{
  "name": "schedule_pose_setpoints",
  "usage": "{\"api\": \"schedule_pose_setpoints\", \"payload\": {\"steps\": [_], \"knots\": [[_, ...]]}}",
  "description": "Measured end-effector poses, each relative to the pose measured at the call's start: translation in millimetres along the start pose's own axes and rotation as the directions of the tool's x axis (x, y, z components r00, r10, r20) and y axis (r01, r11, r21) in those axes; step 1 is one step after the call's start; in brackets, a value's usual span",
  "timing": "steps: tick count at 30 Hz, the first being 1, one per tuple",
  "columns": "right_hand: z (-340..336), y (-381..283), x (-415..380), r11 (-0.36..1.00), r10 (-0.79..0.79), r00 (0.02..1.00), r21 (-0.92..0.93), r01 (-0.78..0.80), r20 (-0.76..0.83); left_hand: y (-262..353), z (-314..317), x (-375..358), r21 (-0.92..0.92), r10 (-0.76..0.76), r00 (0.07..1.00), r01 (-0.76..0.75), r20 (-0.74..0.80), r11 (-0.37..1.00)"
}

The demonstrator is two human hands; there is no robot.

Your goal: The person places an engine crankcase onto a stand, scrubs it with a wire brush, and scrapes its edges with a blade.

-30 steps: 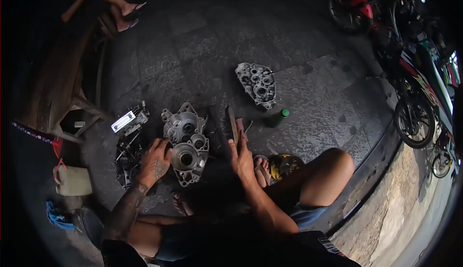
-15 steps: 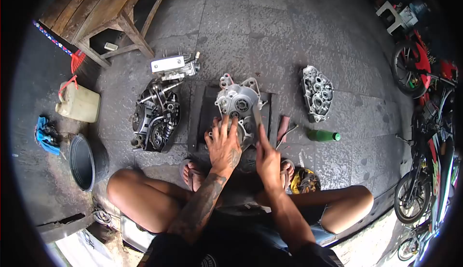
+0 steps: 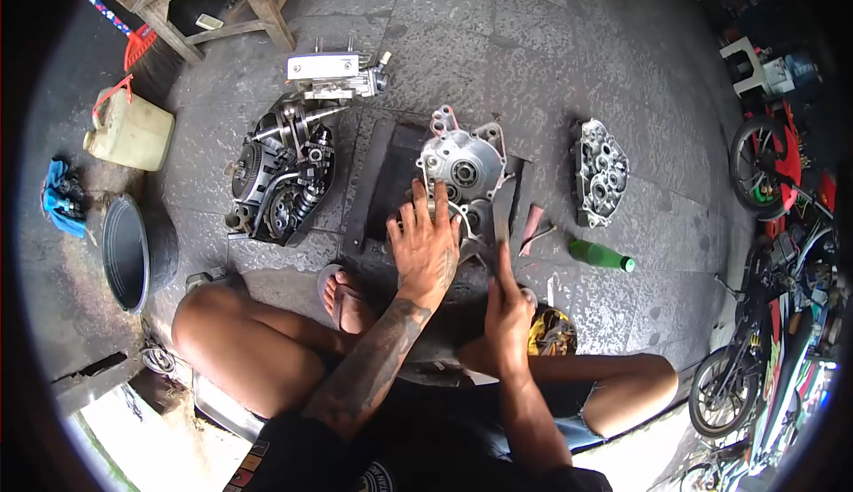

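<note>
A silvery engine crankcase half (image 3: 480, 162), with bearings and open cavities showing, rests on a dark block-like stand (image 3: 384, 159) in front of me. My left hand (image 3: 425, 248) lies over its near left part, fingers stretched out and pressed on the metal. In my right hand (image 3: 508, 310) is a long flat-bladed tool (image 3: 504, 212). Its blade points away from me along the right edge of the crankcase, overlapping that edge in this view. The fingers are wrapped round its near end, the index finger laid along it. The exact kind of blade is unclear.
Left of the stand lie a partly assembled engine (image 3: 284, 172) and a cylinder head-like part (image 3: 333, 73). Another crankcase half (image 3: 601, 172), a green bottle (image 3: 600, 255) and a reddish strip (image 3: 531, 224) lie right. A bucket (image 3: 124, 252), jerrycan (image 3: 133, 128) and motorcycles (image 3: 755, 385) stand farther out.
The camera view has shifted, so the scene sits differently. The blade stays by the crankcase's right edge, my right hand slightly nearer to me; my left hand keeps its place on the casting.
</note>
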State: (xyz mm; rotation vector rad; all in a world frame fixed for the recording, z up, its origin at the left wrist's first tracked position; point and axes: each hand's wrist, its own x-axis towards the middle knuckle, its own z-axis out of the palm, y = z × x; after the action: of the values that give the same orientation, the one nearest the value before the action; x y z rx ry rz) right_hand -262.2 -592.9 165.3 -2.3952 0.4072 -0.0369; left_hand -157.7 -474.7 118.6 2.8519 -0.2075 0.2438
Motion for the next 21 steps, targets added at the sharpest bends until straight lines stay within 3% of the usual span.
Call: {"api": "schedule_pose_setpoints", "payload": {"steps": [2, 4, 5, 6, 9, 10, 11, 12, 14, 15, 16, 17, 19, 20, 21], "knots": [[2, -14, 43, 0.999, -0.007, 0.999, 0.053, 0.01, -0.043, 2, -6, -3, -0.031, -0.006, 1.0, 0.006, 0.004, 1.0], [3, -7, 31, 0.999, 0.004, 1.0, 0.038, -0.003, -0.02, -1, -3, -2, -0.027, -0.022, 1.0, 0.022, -0.01, 0.999], [4, 4, 6, 0.984, -0.175, 0.98, -0.047, 0.171, -0.098, -5, 2, -2, -0.065, -0.03, 1.0, 0.029, -0.008, 0.997], [6, 9, -15, 0.964, -0.254, 0.963, -0.104, 0.244, -0.091, -6, 6, 4, -0.104, -0.045, 0.999, 0.043, -0.018, 0.994], [18, 2, -9, 0.943, -0.315, 0.942, -0.155, 0.296, -0.116, -7, -3, 14, -0.158, -0.071, 0.997, 0.067, -0.024, 0.985], [13, -16, 13, 0.982, -0.169, 0.985, 0.084, 0.172, -0.035, -6, -6, 7, -0.164, -0.059, 0.998, 0.056, -0.015, 0.985], [-7, -45, 22, 0.998, 0.037, 0.999, 0.058, -0.038, 0.021, -10, -7, 7, -0.19, -0.047, 0.998, 0.041, -0.03, 0.981], [-1, -31, 31, 0.962, -0.168, 0.968, 0.184, 0.202, -0.187, -12, -2, 6, -0.209, -0.072, 0.996, 0.059, -0.055, 0.976], [-21, -32, 22, 0.984, 0.108, 0.994, 0.138, -0.111, 0.032, -11, -3, 6, -0.19, -0.075, 0.995, 0.061, -0.068, 0.98], [-9, -10, 8, 0.99, -0.117, 0.993, 0.077, 0.119, -0.032, -8, -3, 7, -0.205, -0.067, 0.995, 0.051, -0.076, 0.978], [-3, -3, -5, 0.98, -0.162, 0.987, -0.121, 0.159, -0.008, -9, -4, 7, -0.219, -0.07, 0.995, 0.054, -0.064, 0.974], [3, 6, -8, 0.982, -0.118, 0.993, -0.148, 0.113, -0.027, -11, -4, 7, -0.228, -0.077, 0.996, 0.065, -0.044, 0.971], [0, -12, 22, 0.999, 0.023, 1.0, -0.041, -0.022, 0.021, -14, -4, 16, -0.179, -0.083, 0.993, 0.067, -0.08, 0.982], [-8, -15, 44, 0.984, 0.158, 0.983, 0.068, -0.164, 0.092, -11, -5, 6, -0.147, -0.049, 0.996, 0.038, -0.07, 0.988], [-10, -9, 52, 0.989, 0.123, 0.99, 0.07, -0.128, 0.068, -10, -3, 8, -0.194, -0.078, 0.995, 0.065, -0.057, 0.979]]}}
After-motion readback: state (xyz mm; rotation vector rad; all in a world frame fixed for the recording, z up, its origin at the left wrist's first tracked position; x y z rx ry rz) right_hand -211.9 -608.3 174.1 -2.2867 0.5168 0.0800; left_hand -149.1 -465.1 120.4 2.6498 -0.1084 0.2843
